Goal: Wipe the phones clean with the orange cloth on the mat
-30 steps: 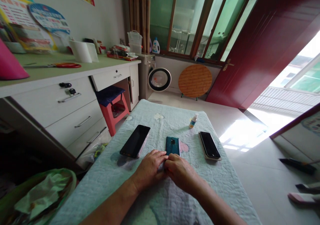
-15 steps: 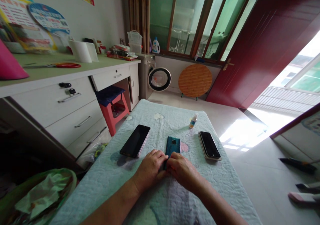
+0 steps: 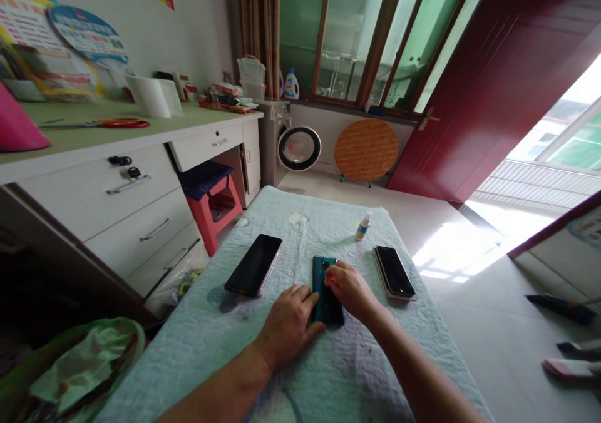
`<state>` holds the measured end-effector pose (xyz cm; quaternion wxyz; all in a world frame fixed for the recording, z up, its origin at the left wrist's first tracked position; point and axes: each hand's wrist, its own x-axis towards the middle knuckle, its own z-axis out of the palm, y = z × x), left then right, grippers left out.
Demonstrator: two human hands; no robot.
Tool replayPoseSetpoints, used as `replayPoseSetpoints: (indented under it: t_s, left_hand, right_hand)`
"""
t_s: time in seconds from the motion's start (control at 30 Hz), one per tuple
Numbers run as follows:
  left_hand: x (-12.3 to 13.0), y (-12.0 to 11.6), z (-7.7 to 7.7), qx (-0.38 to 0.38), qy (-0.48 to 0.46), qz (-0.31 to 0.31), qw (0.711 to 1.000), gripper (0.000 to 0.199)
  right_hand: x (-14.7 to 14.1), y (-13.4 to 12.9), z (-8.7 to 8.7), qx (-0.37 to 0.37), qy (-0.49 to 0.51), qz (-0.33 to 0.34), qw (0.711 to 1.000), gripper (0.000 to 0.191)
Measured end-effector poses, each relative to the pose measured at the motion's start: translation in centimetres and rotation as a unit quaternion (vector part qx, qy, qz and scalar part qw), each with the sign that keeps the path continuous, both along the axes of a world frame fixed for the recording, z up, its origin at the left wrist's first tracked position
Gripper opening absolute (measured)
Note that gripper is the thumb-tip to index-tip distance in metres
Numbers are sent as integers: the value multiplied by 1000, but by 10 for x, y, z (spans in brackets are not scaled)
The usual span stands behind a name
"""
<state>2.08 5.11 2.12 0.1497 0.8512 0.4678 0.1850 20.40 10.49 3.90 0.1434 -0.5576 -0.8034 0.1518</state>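
A blue-green smartphone [image 3: 323, 307] lies face down on the quilted cover, its camera end pointing away from me. My left hand [image 3: 291, 316] steadies it from the left, with curled fingers at the long edge and the thumb by the lower corner. Over the upper part of the phone's back, beside the camera, my right hand [image 3: 350, 285] is closed in a pinch. Whatever small thing its fingertips hold is hidden. To the left lies a larger black-screened phone [image 3: 256, 265]. Another dark-screened phone [image 3: 394, 271] rests on a pale case or box at the right.
A small spray bottle [image 3: 363, 226] stands on the light green cover [image 3: 323, 216] beyond the phones. Left are a white desk [image 3: 136, 191] with drawers, a red stool [image 3: 216, 216] and a lined waste basket [image 3: 136, 341]. Farther back, a washing machine [image 3: 275, 141] has its door open.
My right hand has moved up the back of the blue-green phone to the camera area. My left hand has shifted slightly down and left, uncovering the phone's lower part.
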Motion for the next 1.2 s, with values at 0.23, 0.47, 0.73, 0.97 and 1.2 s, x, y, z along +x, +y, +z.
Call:
replayPoseSetpoints:
  t_s: [0.23, 0.47, 0.73, 0.97, 1.2]
  left_hand:
    - [-2, 4, -6, -11, -48, -4, 999, 32]
    - [-5, 3, -9, 9, -53, -20, 998, 23]
    - [-7, 1, 2, -2, -5, -36, 999, 21]
    - [-2, 0, 7, -9, 30, -25, 999, 23]
    - [-1, 1, 6, -4, 26, -22, 999, 27]
  right_hand:
    - [-11, -26, 4, -22, -2, 43, 999, 16]
    - [-13, -51, 7, -42, 18, 87, 995, 13]
    - [2, -21, 1, 1, 38, 58, 998, 16]
    - [-3, 23, -5, 32, 0, -4, 999, 11]
    - [-19, 41, -3, 45, -42, -57, 996, 11]
